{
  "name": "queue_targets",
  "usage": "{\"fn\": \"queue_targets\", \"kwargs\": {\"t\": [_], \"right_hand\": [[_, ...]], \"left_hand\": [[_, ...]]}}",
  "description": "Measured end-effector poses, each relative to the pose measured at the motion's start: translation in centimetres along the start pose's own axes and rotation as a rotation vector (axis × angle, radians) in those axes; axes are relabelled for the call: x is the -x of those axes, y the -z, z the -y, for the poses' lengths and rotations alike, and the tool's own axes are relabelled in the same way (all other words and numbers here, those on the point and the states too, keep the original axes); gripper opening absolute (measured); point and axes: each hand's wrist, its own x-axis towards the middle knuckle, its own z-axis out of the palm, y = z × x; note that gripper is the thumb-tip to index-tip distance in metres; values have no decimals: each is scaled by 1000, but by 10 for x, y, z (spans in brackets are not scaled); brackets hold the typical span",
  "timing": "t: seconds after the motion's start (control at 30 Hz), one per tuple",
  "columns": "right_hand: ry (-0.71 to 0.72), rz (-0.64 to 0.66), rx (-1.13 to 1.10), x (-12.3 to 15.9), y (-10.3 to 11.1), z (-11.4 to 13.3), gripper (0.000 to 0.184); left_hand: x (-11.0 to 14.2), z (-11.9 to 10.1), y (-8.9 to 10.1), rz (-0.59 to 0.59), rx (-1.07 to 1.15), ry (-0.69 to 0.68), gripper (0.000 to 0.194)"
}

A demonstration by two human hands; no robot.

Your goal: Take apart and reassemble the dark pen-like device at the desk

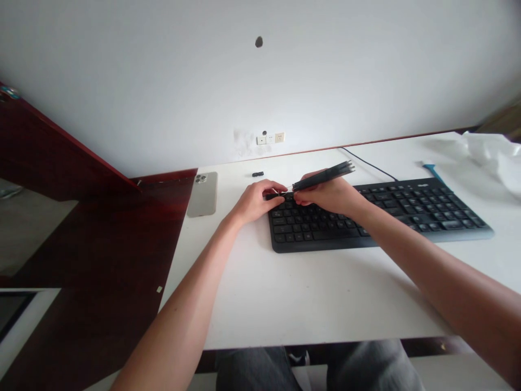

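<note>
A black keyboard [407, 214] lies on the white desk [309, 293], its cable running to the back. My right hand [328, 194] is closed around a long dark tool [325, 175] that points left and down at the keyboard's top-left corner. My left hand [257, 200] rests on that same corner, fingers pinched at the tool's tip on something small and dark that I cannot make out.
A grey phone [202, 194] lies face down at the desk's left edge. A small black piece [257, 174] sits behind the hands. A blue-handled tool [432, 169] and crumpled white plastic [494, 155] lie at the right. A dark red cabinet [81, 217] stands left.
</note>
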Motion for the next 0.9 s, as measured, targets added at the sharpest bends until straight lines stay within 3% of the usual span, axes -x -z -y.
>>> {"fn": "queue_targets", "kwargs": {"t": [0.23,0.4,0.63,0.9], "right_hand": [[127,-100,-57,7,-10,-12,4],[198,-149,-133,7,-16,-20,7],[210,-208,-100,9,-20,-23,8],[207,-239,41,12,-23,-18,13]], "left_hand": [[4,-14,0,-58,-29,-39,43],[6,-16,-4,-72,-157,-66,22],[6,-25,-4,-105,-248,-101,21],[7,-26,-14,-103,-301,-53,5]]}}
